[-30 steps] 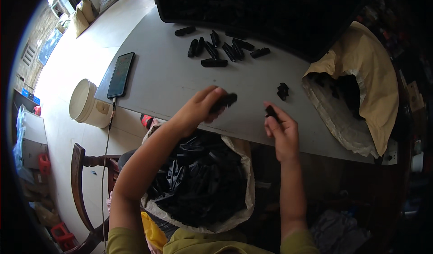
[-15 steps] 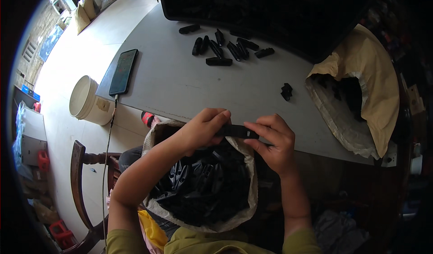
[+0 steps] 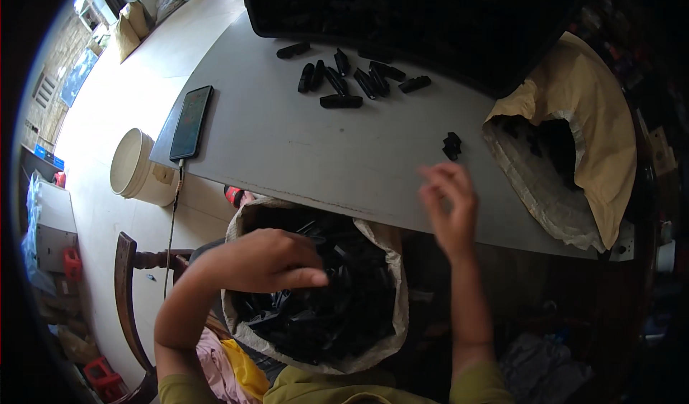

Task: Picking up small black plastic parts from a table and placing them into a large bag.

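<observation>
Head view: left hand (image 3: 269,260) hovers over the sack of black parts (image 3: 323,310), fingers loosely curled, empty; right hand (image 3: 448,206) spread wide above the bench (image 3: 287,145)

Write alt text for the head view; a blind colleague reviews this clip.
A person's left hand hovers over an open sack of black plastic parts on their lap, while the empty right hand lifts above a grey table. On the table lie a row of black parts, a phone and a tan sack.

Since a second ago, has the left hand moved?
Yes. The left hand came back off the grey table toward the person, now over the open sack of black parts.
</observation>
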Demonstrator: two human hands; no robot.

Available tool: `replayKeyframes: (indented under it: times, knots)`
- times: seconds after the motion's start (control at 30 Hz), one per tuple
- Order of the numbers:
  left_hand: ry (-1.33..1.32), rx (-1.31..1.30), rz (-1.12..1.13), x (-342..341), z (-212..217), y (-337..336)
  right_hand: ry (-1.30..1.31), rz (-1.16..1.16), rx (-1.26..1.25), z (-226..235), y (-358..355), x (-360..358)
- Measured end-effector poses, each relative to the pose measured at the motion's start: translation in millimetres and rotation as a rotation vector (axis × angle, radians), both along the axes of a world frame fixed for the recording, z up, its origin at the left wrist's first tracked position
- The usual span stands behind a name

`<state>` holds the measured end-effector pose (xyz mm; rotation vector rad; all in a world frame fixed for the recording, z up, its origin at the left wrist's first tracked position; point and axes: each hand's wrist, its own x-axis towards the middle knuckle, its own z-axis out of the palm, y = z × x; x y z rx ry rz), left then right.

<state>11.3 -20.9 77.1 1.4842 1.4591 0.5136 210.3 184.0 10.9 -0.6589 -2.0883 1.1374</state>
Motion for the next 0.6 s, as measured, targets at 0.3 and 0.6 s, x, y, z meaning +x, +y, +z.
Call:
replayKeyframes:
  times: [0.3,0.6]
  knots:
    - [0.676,0.701,0.491,-57.5,-60.1,119.8,-0.34,-0.283,0.564,-19.8,50.4,-19.1]
    - [0.78,0.4,0.619,-63.8,-78.2,127.1,-0.268,-0.173,0.196,-20.4,44.5,-0.4]
